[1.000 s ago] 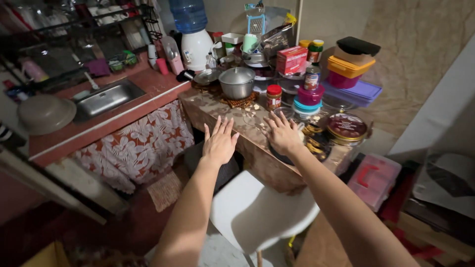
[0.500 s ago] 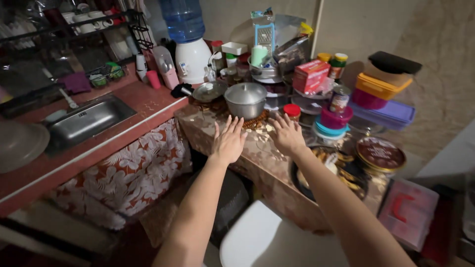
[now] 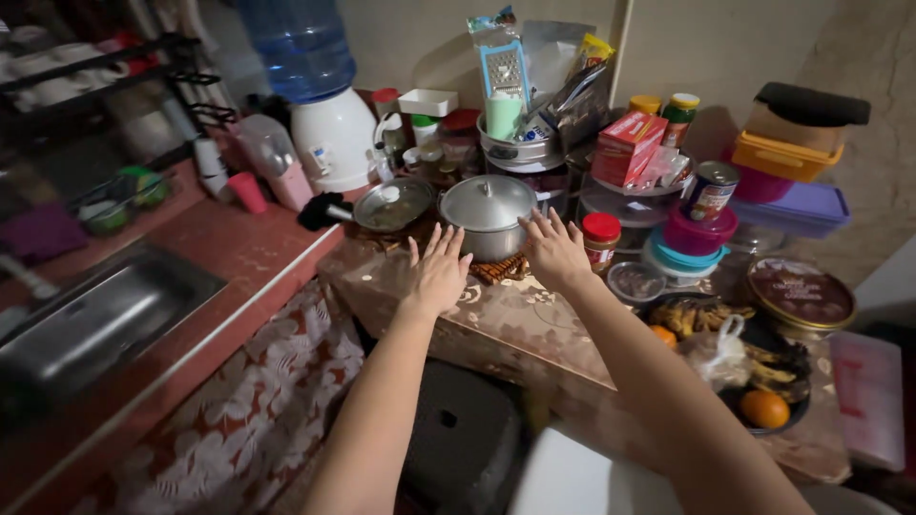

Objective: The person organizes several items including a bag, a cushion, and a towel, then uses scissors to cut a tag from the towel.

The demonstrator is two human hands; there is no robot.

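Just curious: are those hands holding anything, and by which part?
Nothing is held. Both the left hand and right hand are open, fingers spread, beside the lidded pot.

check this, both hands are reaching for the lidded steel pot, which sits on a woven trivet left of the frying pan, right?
Not quite. The head view shows the lidded steel pot on its woven trivet to the right of the frying pan, not left. Both the left hand and right hand do reach toward it.

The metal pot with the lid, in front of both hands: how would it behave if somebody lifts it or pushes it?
The metal pot is probably rigid and hard to tip, being wide and low. Its lid seems merely to rest on top, so it may slide when tilted. The woven mat underneath might drag along if pushed.
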